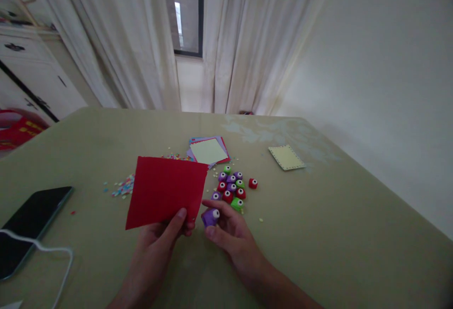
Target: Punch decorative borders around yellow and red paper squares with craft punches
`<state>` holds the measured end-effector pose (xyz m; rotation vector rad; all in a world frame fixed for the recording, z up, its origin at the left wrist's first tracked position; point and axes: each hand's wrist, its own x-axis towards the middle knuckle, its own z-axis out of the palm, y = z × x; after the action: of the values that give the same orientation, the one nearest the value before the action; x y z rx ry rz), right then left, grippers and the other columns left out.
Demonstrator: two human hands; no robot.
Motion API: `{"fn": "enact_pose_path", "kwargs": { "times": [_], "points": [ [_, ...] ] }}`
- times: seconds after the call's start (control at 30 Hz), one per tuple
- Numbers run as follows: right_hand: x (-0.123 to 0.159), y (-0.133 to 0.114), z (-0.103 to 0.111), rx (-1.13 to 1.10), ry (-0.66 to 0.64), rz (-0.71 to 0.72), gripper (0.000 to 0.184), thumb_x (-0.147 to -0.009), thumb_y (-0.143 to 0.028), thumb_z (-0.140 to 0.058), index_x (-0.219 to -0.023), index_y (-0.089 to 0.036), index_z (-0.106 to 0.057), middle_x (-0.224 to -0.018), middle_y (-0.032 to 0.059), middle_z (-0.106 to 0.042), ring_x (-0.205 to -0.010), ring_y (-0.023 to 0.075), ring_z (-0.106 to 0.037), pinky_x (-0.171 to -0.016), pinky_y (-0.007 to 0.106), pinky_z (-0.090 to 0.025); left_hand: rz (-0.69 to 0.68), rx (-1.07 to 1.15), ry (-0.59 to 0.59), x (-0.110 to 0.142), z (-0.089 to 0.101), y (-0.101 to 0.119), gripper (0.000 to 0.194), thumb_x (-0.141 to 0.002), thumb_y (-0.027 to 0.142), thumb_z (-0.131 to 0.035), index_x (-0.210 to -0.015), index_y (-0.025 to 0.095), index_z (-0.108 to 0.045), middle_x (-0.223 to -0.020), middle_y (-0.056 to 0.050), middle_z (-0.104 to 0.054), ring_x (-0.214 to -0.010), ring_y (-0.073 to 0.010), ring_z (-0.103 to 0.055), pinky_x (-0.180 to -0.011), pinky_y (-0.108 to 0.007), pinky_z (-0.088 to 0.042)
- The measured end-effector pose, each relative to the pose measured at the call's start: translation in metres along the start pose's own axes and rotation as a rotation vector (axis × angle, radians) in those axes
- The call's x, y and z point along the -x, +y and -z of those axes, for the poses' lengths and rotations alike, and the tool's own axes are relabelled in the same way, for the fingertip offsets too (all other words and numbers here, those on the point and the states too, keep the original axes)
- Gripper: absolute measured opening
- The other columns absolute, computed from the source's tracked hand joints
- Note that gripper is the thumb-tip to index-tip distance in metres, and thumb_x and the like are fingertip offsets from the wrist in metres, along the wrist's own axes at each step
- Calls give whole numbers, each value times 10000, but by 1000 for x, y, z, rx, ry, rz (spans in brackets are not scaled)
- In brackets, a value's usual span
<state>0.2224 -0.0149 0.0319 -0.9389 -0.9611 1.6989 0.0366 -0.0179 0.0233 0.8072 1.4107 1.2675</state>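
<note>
Between the thumb and fingers of my left hand (166, 233) is a square sheet of red paper (166, 188), raised above the table and tilted toward me. My right hand (235, 233) grips a small purple craft punch (210, 217) with a white, dark-centred button. The punch is just right of the paper's lower right corner, and a narrow gap shows between them. Just beyond my right hand, a cluster of purple, red and green punches (231, 187) stands on the table. A single red punch (253, 183) sits apart to their right.
Behind the punches lies a stack of coloured paper (209, 151). A pale yellow card (286, 157) with a notched border is farther right. Tiny confetti pieces (124, 186) are scattered left of the red paper. A dark phone (31, 224) with a white cable (53, 248) lies at the left.
</note>
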Motion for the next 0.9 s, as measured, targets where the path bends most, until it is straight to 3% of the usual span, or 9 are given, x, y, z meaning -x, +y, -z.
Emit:
{"fn": "enact_pose_path", "kwargs": {
  "times": [0.1,0.2,0.3,0.47,0.67,0.9],
  "points": [
    [-3,-4,2,-38,50,-7,552,-738,-425,-959,-1232,-300,-749,-1105,30,-752,-1034,219,-685,-876,330,-538,20,-71,-27,2,0,0,432,-757,627,-857,-767,196,-840,-790,-105,-830,-748,-272,-767,-710,-331,-624],
    [-4,-10,2,-103,66,-63,479,-733,-376,-958,-1168,-289,-778,-1000,6,-752,-855,170,-664,-726,269,-510,19,-168,-31,6,-3,6,461,-715,669,-851,-728,208,-854,-761,-116,-837,-725,-300,-780,-699,-356,-639],
    [-5,-14,2,-185,81,-80,498,-687,-335,-986,-1146,-277,-800,-984,-2,-751,-817,149,-655,-740,260,-520,26,-207,4,10,-6,13,441,-675,665,-859,-737,229,-868,-744,-113,-843,-687,-318,-788,-669,-380,-652],
    [-7,-13,3,-206,134,-90,465,-755,-465,-952,-1123,-215,-817,-956,29,-763,-729,127,-644,-731,268,-538,59,-203,-2,11,-8,20,422,-648,649,-867,-754,240,-873,-770,-116,-854,-673,-334,-799,-662,-408,-670],
    [-6,-11,2,-150,159,-34,484,-709,-480,-987,-1059,-209,-792,-947,24,-770,-754,138,-661,-733,264,-537,-1,-285,-15,15,-11,27,469,-636,724,-812,-609,257,-838,-655,-114,-816,-623,-328,-784,-632,-395,-658],
    [-5,-12,1,-189,151,-17,513,-691,-479,-1003,-1014,-205,-714,-893,-3,-746,-748,134,-702,-705,243,-549,-8,-309,-27,18,-13,26,480,-651,729,-792,-609,252,-832,-658,-119,-815,-642,-330,-788,-647,-393,-654]
  ]
}}
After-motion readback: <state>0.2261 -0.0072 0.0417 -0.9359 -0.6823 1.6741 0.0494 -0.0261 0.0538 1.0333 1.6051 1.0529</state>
